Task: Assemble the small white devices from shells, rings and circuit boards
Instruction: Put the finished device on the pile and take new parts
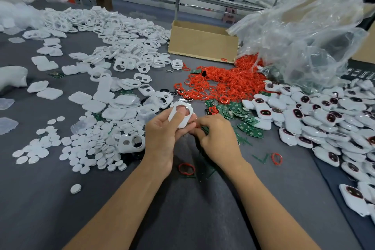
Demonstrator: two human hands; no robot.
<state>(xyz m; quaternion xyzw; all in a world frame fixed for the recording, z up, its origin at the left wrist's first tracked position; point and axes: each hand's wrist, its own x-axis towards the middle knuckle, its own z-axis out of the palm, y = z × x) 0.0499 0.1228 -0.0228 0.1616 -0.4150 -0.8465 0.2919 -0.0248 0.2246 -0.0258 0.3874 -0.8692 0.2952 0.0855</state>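
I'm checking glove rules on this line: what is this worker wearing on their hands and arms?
Nothing that shows. The left hand and right hand are bare, with no gloves or rings. The left forearm and right forearm are uncovered as far as the picture's lower edge: no sleeves, watch, wrist strap or bracelet in view.

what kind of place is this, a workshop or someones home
Most likely a factory assembly bench: bulk heaps of white shells, a pile of red rings, and finished devices stacked at the right. The left hand holds a shell.

An open cardboard box (pixel 203 43) sits beside crumpled clear plastic bags (pixel 300 32).
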